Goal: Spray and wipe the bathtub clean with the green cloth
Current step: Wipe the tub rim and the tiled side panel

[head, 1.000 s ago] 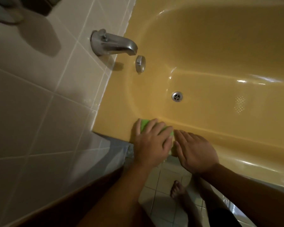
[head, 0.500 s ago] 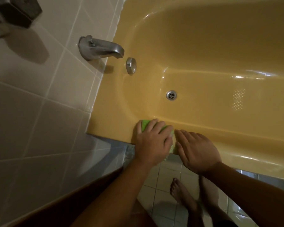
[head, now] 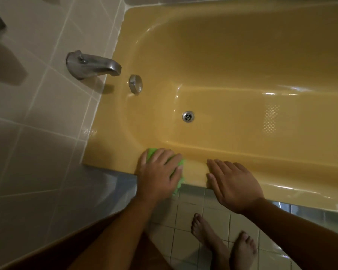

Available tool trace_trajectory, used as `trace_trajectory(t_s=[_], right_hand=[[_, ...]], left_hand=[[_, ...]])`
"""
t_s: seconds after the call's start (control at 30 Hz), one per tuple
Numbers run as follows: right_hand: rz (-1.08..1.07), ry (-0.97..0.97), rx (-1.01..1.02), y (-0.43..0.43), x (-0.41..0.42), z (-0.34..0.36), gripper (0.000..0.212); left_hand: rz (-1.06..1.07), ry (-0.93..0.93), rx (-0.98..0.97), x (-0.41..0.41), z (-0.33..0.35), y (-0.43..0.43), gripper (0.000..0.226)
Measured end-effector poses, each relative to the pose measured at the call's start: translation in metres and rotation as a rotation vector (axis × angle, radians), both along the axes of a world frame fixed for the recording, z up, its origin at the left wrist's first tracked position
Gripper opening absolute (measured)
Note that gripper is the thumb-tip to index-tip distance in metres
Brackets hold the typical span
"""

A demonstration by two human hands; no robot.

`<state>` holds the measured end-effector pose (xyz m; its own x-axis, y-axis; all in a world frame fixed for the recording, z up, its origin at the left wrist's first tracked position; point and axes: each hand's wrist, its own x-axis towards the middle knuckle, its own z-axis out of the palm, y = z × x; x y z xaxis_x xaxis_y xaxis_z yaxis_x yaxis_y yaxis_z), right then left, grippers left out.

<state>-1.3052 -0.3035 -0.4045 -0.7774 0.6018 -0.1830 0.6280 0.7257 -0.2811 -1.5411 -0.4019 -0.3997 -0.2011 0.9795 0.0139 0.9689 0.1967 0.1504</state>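
Note:
The yellow bathtub (head: 109, 152) fills the upper right of the head view. A bright green cloth (head: 151, 152) lies bunched on the tub's near rim, close to the faucet-end corner. My left hand (head: 160, 176) lies on top of it and presses it down, fingers spread over the cloth; green shows at the fingertips and beside the palm. My right hand (head: 232, 184) rests flat on the same rim a little to the right, fingers straight, holding nothing. No spray bottle is in view.
A metal spout (head: 92, 65) juts from the tiled wall (head: 37, 114) over the tub's left end, with a round overflow knob (head: 135, 84) below it. The drain (head: 188, 116) sits in the tub floor. My bare feet (head: 203, 228) stand on the floor tiles (head: 189, 201).
My right hand has slid to the right along the rim, opening a gap between the two hands. My left hand stays on the cloth at the same spot. The view has shifted.

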Motion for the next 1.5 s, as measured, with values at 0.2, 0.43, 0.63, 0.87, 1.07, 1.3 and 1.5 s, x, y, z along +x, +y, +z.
trace_trajectory(t_s=[0.2,0.43,0.63,0.87,1.07,1.3,1.5], right_hand=[[0.005,-0.026,0.029,0.002,0.021,-0.006,0.060],[-0.036,-0.036,0.063,0.006,0.081,-0.003,0.062],[-0.061,-0.006,0.106,0.018,0.117,-0.008,0.059],[-0.116,-0.013,0.111,0.025,0.159,-0.006,0.061],[-0.116,0.002,0.142,0.037,0.196,-0.010,0.056],[-0.154,0.038,0.142,0.034,0.209,-0.012,0.051],[-0.198,0.053,0.145,0.041,0.237,-0.013,0.051]], left_hand=[[0.273,0.014,-0.005,0.060,-0.003,0.013,0.033],[-0.001,-0.025,-0.015,0.092,-0.002,0.023,0.035],[0.422,-0.004,0.020,0.093,-0.003,0.019,0.034],[-0.063,-0.067,-0.030,0.189,0.004,0.051,0.037],[0.377,0.000,0.023,0.147,0.000,0.037,0.034],[-0.070,-0.032,-0.024,0.267,-0.001,0.085,0.034],[0.178,0.026,-0.011,0.198,0.002,0.051,0.036]])
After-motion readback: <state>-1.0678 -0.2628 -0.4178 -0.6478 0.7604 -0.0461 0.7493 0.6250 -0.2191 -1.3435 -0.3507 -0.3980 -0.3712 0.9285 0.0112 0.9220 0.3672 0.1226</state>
